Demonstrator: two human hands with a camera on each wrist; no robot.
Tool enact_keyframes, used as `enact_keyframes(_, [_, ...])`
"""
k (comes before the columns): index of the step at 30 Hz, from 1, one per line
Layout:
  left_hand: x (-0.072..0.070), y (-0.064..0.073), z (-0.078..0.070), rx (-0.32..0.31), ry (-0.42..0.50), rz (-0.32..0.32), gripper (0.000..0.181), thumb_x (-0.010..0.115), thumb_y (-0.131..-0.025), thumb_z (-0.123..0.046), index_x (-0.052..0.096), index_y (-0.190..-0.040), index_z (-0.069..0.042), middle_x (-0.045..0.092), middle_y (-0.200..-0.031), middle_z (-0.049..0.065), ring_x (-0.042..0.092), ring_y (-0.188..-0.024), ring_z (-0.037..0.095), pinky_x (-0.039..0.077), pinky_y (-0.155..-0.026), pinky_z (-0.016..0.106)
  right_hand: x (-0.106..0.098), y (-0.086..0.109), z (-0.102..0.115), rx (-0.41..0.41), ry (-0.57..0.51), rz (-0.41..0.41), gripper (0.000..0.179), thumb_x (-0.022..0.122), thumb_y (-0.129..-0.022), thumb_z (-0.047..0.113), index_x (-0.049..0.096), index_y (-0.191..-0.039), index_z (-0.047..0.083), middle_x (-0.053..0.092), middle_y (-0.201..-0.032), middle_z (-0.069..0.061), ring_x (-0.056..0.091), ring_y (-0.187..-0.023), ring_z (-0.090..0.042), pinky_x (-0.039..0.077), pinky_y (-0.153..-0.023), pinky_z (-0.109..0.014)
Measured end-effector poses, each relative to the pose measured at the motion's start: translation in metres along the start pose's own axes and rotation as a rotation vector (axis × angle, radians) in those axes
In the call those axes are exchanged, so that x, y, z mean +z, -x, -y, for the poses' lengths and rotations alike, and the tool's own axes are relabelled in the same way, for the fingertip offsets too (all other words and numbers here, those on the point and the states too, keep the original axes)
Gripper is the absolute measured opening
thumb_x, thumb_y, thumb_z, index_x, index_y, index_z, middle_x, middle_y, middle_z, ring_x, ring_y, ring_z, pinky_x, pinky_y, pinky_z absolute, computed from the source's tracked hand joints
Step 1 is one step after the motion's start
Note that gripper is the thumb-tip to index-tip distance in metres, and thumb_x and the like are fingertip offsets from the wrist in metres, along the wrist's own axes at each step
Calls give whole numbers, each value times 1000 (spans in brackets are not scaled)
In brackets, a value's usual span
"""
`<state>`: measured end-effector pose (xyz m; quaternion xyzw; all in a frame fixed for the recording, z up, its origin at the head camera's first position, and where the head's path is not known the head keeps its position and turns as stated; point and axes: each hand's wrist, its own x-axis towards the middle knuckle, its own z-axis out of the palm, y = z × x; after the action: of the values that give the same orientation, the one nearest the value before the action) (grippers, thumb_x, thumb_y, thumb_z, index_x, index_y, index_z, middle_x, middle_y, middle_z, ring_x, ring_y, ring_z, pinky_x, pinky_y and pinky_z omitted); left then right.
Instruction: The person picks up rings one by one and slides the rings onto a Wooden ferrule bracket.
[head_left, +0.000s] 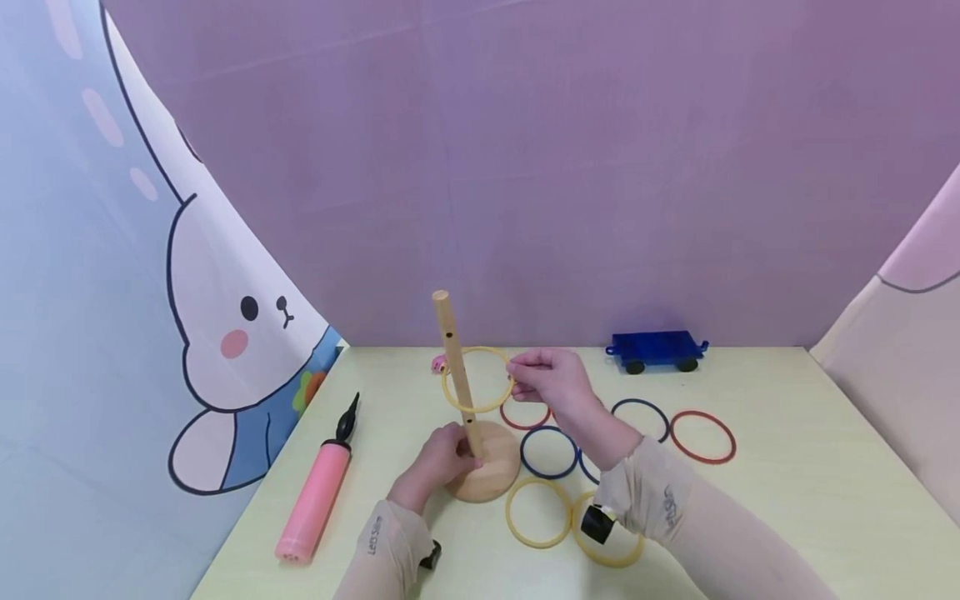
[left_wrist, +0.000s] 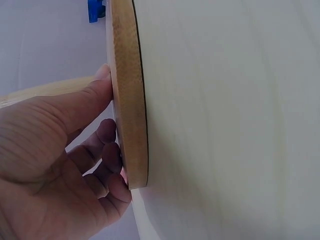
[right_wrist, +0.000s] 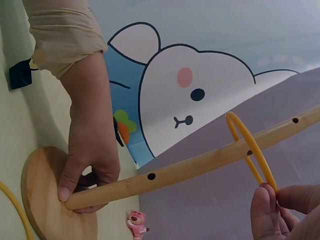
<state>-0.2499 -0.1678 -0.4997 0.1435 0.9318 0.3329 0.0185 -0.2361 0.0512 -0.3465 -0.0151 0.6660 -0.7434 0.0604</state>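
A wooden post (head_left: 447, 321) rises from a round wooden base (head_left: 501, 475), leaning slightly left in the head view. My left hand (head_left: 437, 458) holds the stand at the foot of the post; in the right wrist view its thumb presses on the base and its fingers pass behind the post. My right hand (head_left: 553, 385) pinches a yellow ring (head_left: 491, 408) between thumb and fingers. That yellow ring (right_wrist: 260, 154) is around the post, partway down from the top, held up above the base. In the left wrist view, fingertips (left_wrist: 111, 157) touch the base (left_wrist: 129, 100).
Red (head_left: 702, 460), blue (head_left: 550, 477) and yellow rings (head_left: 538, 545) lie right of the base. A blue toy wagon (head_left: 654, 348) stands at the back edge. A pink hand pump (head_left: 317, 500) lies left. Behind the post is a small pink toy bear (right_wrist: 136, 223).
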Motion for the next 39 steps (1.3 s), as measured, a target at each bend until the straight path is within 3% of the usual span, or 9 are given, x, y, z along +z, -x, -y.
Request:
enact_keyframes(13, [1, -3, 3, 54, -9, -1, 21, 84, -74, -11, 66, -85, -7, 56, -77, -1, 50, -71, 13, 45, -65, 28, -1, 2, -22, 21, -33, -20, 17, 66, -90, -1, 64, -104, -11, 67, -74, -9, 64, -59, -14, 56, -60, -27])
enact_keyframes(23, [2, -3, 4, 43, 18, 10, 25, 83, -75, -10, 69, -95, -6, 63, -84, 0, 56, -77, 13, 49, -72, 30, -3, 1, -38, 26, -17, -46, 17, 67, -89, -1, 65, -103, -12, 68, -75, -9, 64, -59, -14, 58, -66, -35])
enact_keyframes(39, [4, 0, 4, 25, 45, -21, 32, 83, -74, -8, 63, -98, -3, 62, -83, 3, 56, -76, 15, 50, -70, 32, -4, 2, -70, 50, -23, -63, 17, 68, -88, -2, 65, -101, -12, 67, -76, -13, 64, -57, -15, 57, -60, -30])
